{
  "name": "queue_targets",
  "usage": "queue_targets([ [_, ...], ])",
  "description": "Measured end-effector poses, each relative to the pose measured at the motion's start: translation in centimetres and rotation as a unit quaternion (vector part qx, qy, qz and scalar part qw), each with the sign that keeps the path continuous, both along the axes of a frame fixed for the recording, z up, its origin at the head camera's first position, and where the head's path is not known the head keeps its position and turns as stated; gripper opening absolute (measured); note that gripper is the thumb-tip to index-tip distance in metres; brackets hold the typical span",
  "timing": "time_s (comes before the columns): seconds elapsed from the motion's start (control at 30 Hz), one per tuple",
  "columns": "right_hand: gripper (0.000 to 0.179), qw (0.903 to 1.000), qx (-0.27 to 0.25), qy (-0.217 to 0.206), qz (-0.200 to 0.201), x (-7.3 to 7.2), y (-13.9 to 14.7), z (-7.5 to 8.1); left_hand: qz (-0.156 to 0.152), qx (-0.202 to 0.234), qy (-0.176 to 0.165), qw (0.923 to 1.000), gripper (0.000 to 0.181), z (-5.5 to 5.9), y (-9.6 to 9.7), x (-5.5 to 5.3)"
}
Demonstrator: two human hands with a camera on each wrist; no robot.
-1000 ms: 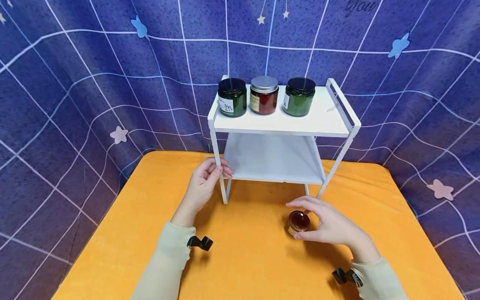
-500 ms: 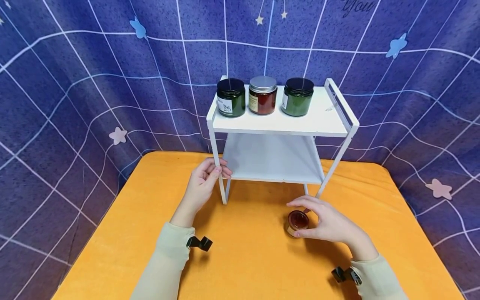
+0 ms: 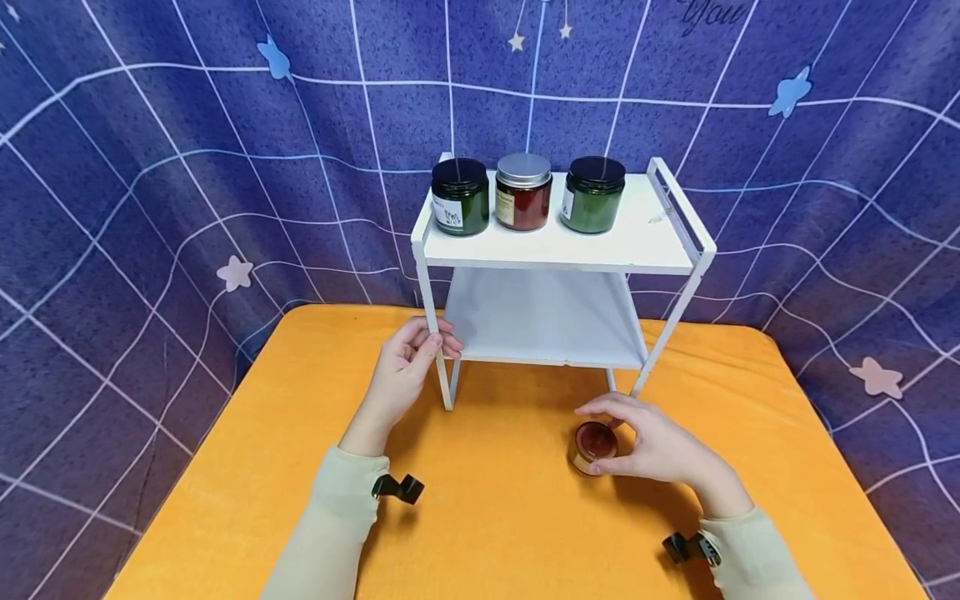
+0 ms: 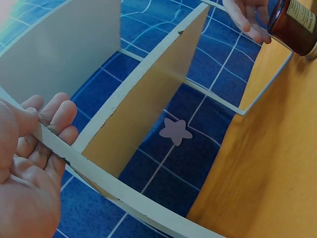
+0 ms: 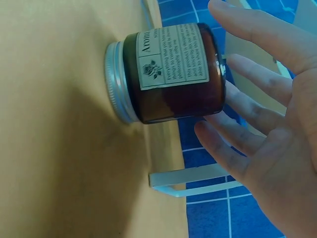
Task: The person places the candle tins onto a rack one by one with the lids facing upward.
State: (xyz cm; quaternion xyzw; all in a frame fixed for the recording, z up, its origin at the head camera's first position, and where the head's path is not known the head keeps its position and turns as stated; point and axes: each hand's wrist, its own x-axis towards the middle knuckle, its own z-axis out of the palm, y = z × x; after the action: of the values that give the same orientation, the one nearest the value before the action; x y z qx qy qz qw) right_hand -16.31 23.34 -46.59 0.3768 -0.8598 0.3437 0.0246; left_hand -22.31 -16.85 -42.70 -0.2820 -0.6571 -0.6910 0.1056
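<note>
My left hand (image 3: 408, 362) grips the front left leg of a white two-tier shelf rack (image 3: 547, 312), thumb in front and fingers curled behind. An amber glass jar (image 3: 595, 446) stands upside down on the orange cloth, right of the rack's front. In the right wrist view the amber jar (image 5: 173, 74) has its silver lid against the cloth and a printed cream label facing the camera. Around the jar's raised base hovers my right hand (image 3: 648, 437), its thumb and fingers spread loosely. A gap shows between thumb and glass in the right wrist view.
On the rack's top tier stand a green jar with a black lid (image 3: 461, 196), an amber jar with a silver lid (image 3: 523, 192) and another green jar (image 3: 593, 194). A blue curtain (image 3: 187, 192) hangs behind the orange-covered table (image 3: 465, 533).
My right hand has eased very slightly to the right about the upturned jar. My left hand keeps its grip on the rack's leg, and the rack and jars stay put.
</note>
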Motion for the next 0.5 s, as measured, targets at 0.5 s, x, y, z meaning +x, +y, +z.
queue_targets([
  [0.5,0.065,0.9996,-0.010,-0.025,0.011,-0.51,0.41,-1.03,-0.003,0.003,0.007,1.0000,0.021,0.04,0.03,0.01],
])
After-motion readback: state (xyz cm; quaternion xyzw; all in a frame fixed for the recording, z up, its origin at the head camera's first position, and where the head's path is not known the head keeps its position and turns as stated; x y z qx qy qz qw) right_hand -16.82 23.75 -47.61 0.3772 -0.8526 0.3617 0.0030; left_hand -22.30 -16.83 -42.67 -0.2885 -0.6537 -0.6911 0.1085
